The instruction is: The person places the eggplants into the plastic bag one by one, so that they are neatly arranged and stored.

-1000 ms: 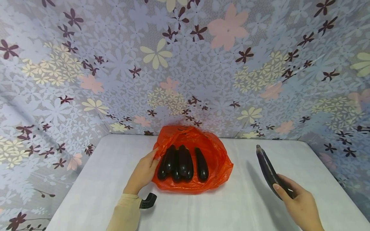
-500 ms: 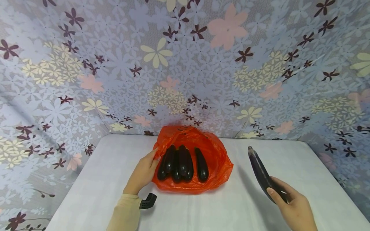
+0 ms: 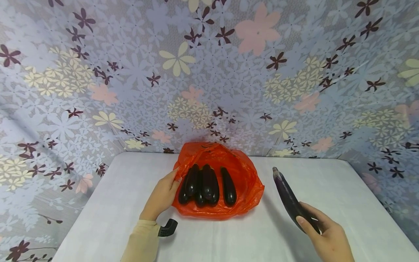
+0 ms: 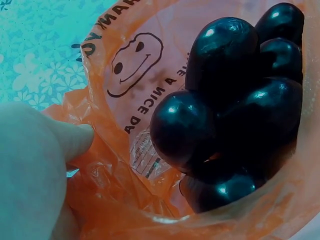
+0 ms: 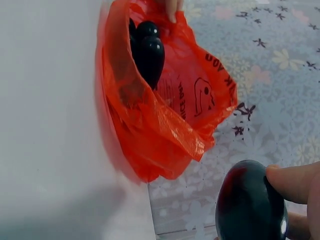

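A red plastic bag (image 3: 245, 198) lies with its mouth open on the white table, and several dark eggplants (image 3: 230, 187) rest inside it. My left hand (image 3: 162, 194) pinches the bag's left rim; in the left wrist view the thumb (image 4: 77, 140) presses on the crumpled plastic. To the right of the bag, my right hand (image 3: 327, 233) grips one long eggplant (image 3: 288, 194) near its thick end, its stem end pointing up and left. It is held above the table, apart from the bag. The right wrist view shows this eggplant's rounded end (image 5: 250, 200) beside the thumb.
The white table (image 3: 255, 236) runs back to a wall covering (image 3: 212, 72) with a flower pattern, close behind the bag. A black strap piece (image 3: 168, 228) sticks out from the left wrist. Printed lettering and a smiley face (image 4: 135, 62) mark the bag.
My right hand has moved left with the eggplant, bringing it closer to the bag. The left hand, the bag and the eggplants inside have stayed in place.
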The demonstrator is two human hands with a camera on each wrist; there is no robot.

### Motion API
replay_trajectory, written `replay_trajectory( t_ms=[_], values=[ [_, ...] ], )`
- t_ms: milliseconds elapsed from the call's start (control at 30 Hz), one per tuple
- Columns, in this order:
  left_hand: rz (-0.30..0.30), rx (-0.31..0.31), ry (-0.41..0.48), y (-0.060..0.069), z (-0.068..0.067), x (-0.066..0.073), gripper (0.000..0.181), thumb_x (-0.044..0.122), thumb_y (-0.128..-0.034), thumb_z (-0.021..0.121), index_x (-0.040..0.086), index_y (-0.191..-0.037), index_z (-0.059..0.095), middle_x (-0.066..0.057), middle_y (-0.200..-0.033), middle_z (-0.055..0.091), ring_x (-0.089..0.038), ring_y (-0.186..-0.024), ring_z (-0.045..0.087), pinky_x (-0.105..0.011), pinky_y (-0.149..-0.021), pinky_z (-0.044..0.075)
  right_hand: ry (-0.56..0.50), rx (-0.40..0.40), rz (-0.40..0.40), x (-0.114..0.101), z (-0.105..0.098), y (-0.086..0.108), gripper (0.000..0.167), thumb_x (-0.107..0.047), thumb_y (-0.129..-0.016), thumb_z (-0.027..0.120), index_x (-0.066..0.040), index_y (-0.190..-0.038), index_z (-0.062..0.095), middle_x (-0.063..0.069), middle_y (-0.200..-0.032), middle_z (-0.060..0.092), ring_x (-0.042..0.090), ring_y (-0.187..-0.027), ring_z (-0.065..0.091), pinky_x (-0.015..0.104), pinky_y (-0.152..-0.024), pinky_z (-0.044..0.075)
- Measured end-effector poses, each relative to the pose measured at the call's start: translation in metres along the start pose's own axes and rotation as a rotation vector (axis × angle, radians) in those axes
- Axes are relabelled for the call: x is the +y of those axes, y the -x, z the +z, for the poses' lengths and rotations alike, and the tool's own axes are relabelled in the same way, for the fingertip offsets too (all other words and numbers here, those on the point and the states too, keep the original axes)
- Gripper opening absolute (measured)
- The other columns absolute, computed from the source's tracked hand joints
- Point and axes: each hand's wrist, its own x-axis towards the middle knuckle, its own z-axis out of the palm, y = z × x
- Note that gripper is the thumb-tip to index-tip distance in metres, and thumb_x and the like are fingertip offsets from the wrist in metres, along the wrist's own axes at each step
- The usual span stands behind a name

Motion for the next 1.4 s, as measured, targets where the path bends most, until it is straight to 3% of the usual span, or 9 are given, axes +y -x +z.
replay_trajectory(
  t_ms=[333, 600, 767, 1000, 1233, 1400],
  values=[
    [-0.001, -0.006, 0.003, -0.001, 0.001, -0.001, 0.048, 0.017, -0.1049, 0.05, 0.005, -0.151, 0.044, -0.015, -0.146, 0.053, -0.035, -0.133, 0.051, -0.053, -0.112, 0.038, -0.024, -0.06, -0.03, -0.011, 0.008, 0.004, 0.057, -0.04, -0.095, 0.069, -0.005, -0.138, 0.06, 0.026, -0.129, 0.063, 0.041, -0.102, 0.069, 0.022, -0.064, 0.054],
    [0.004, -0.004, -0.009, -0.001, 0.0, 0.0, 0.048, 0.017, -0.105, 0.049, 0.005, -0.151, 0.044, -0.015, -0.147, 0.052, -0.035, -0.134, 0.051, -0.053, -0.113, 0.037, -0.031, -0.115, 0.013, -0.021, 0.012, 0.007, 0.061, -0.048, -0.093, 0.068, -0.009, -0.139, 0.059, 0.024, -0.132, 0.062, 0.039, -0.104, 0.069, 0.026, -0.068, 0.056],
    [0.009, -0.006, -0.007, -0.001, -0.001, 0.001, 0.048, 0.017, -0.1051, 0.049, 0.005, -0.151, 0.044, -0.015, -0.147, 0.052, -0.035, -0.134, 0.05, -0.052, -0.113, 0.036, -0.063, -0.117, -0.025, -0.026, 0.016, 0.009, 0.057, -0.044, -0.094, 0.069, -0.009, -0.138, 0.061, 0.023, -0.131, 0.062, 0.041, -0.108, 0.067, 0.029, -0.072, 0.059],
    [0.005, -0.011, 0.003, -0.002, -0.001, 0.001, 0.048, 0.017, -0.1051, 0.049, 0.006, -0.152, 0.044, -0.014, -0.147, 0.052, -0.034, -0.134, 0.051, -0.053, -0.113, 0.037, -0.098, -0.126, -0.076, -0.031, 0.023, 0.011, 0.052, -0.04, -0.094, 0.07, -0.011, -0.136, 0.063, 0.019, -0.129, 0.064, 0.039, -0.109, 0.068, 0.024, -0.073, 0.057],
    [0.007, -0.013, -0.006, -0.001, -0.001, 0.001, 0.048, 0.016, -0.105, 0.049, 0.005, -0.151, 0.044, -0.015, -0.147, 0.052, -0.034, -0.134, 0.05, -0.053, -0.114, 0.036, -0.123, -0.161, -0.065, -0.036, 0.03, 0.012, 0.053, -0.042, -0.094, 0.07, -0.011, -0.136, 0.063, 0.018, -0.129, 0.065, 0.037, -0.111, 0.066, 0.034, -0.08, 0.06],
    [0.006, -0.016, 0.0, -0.001, -0.001, 0.001, 0.048, 0.017, -0.105, 0.049, 0.005, -0.151, 0.044, -0.015, -0.147, 0.053, -0.035, -0.133, 0.051, -0.053, -0.113, 0.037, -0.17, -0.161, -0.089, -0.039, 0.035, 0.011, 0.049, -0.038, -0.093, 0.072, -0.011, -0.134, 0.064, 0.015, -0.128, 0.066, 0.032, -0.109, 0.068, 0.025, -0.077, 0.058]
  ],
)
